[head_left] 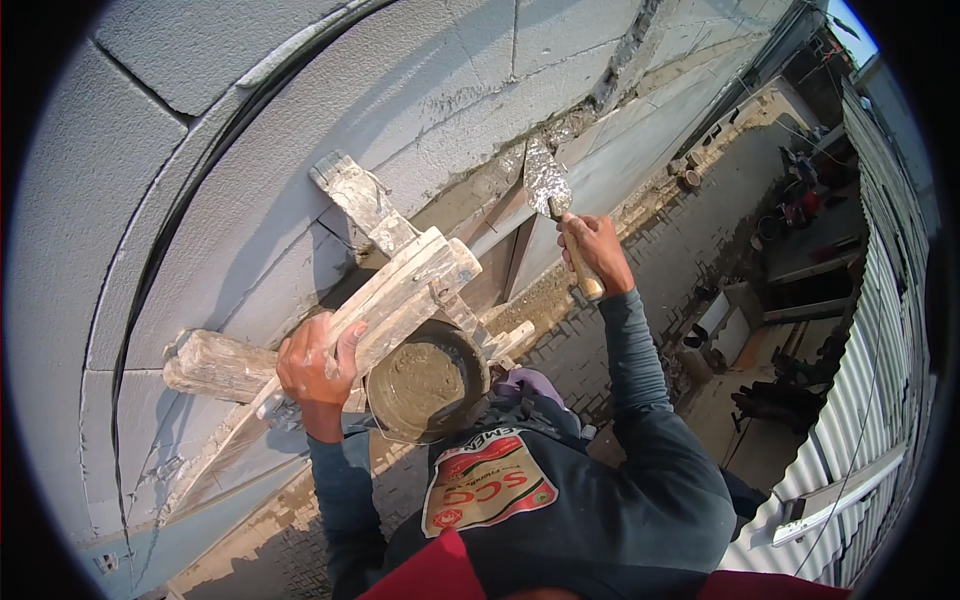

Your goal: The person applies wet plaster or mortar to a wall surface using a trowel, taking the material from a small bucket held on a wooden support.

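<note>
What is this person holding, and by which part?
The right grip holds a grey, pointed metal trowel by its pale-brown wooden handle. The left grip lies on weathered, pale wooden planks, toward their lower-left end; whether it clasps them can't be told.

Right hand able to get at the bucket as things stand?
Probably yes: the bucket is mostly uncovered on top, and nothing seems to block the right hand, though it holds the trowel.

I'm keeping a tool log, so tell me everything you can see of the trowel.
The trowel has a metal-looking blade coated with wet grey mortar and a tan, wooden-looking handle gripped in the right hand. The blade points forward, toward the block wall; whether its tip touches it is unclear.
</note>
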A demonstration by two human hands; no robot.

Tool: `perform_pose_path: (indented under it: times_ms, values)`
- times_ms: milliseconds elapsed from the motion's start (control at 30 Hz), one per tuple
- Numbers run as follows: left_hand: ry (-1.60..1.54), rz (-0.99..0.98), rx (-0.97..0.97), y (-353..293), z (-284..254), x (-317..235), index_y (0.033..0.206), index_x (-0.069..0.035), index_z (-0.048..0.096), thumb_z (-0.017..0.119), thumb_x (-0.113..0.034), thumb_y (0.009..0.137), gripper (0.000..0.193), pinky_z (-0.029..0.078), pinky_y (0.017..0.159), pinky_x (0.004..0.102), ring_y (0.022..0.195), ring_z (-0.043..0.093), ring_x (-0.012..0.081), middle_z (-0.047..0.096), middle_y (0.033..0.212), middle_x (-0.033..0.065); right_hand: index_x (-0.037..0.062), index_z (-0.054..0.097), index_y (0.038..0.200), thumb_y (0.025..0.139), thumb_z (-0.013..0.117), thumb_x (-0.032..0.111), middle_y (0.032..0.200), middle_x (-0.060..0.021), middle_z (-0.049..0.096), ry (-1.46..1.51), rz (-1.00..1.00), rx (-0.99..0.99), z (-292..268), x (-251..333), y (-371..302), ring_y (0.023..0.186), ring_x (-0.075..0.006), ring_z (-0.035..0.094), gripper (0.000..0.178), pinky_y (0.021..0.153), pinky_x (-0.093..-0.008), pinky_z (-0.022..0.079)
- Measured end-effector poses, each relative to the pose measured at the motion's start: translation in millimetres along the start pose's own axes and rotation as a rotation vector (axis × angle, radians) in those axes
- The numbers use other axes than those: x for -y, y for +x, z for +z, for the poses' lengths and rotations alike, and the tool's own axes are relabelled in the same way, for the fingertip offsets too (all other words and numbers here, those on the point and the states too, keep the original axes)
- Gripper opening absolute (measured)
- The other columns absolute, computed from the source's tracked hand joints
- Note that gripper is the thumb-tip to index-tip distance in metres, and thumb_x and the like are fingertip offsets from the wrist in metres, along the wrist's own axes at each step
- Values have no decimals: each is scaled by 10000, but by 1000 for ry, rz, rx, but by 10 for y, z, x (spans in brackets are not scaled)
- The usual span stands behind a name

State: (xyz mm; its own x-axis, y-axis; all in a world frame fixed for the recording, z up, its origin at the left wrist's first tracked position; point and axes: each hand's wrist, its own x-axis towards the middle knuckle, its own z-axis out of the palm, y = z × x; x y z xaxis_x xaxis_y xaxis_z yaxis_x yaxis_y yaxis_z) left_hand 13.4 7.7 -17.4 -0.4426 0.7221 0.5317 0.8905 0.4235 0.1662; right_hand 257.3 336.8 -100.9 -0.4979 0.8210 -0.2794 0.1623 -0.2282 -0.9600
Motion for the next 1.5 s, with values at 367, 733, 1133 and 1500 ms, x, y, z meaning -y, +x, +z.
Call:
perform_pose_path:
  times_ms: [367, 733, 1133, 1500]
  values:
    - [-10, 2, -9, -10, 35, 28, 963, -15, 693, 742, -399, 862, 400, 491, 680, 418, 747, 653, 358, 688, 855, 163, -62, 628, 927, 991, 551, 255, 732, -92, 627, 92, -22, -56, -405, 43, 645, 526, -164, 601, 333, 445, -314, 505]
    - [4, 2, -3, -11, 6, 16, 973, -6, 693, 756, -389, 848, 407, 492, 682, 413, 750, 652, 361, 684, 853, 164, -70, 636, 950, 1033, 529, 271, 716, -85, 617, -93, -54, 186, 315, -234, -239, 517, -149, 595, 366, 444, -305, 495]
    - [-7, -2, 28, -24, 76, 53, 982, 9, 700, 757, -378, 854, 411, 495, 702, 432, 762, 651, 379, 687, 866, 180, -27, 630, 1032, 1016, 548, 316, 774, -57, 617, 285, -193, -363, -77, -845, 961, 585, -127, 601, 354, 494, -285, 514]
    - [-17, -12, 21, -13, 20, 13, 981, 21, 701, 764, -344, 854, 392, 499, 717, 439, 780, 657, 383, 693, 879, 187, -45, 605, 1068, 1022, 547, 272, 790, -77, 625, 662, -238, -212, 106, -382, 608, 590, -135, 614, 325, 496, -276, 536]
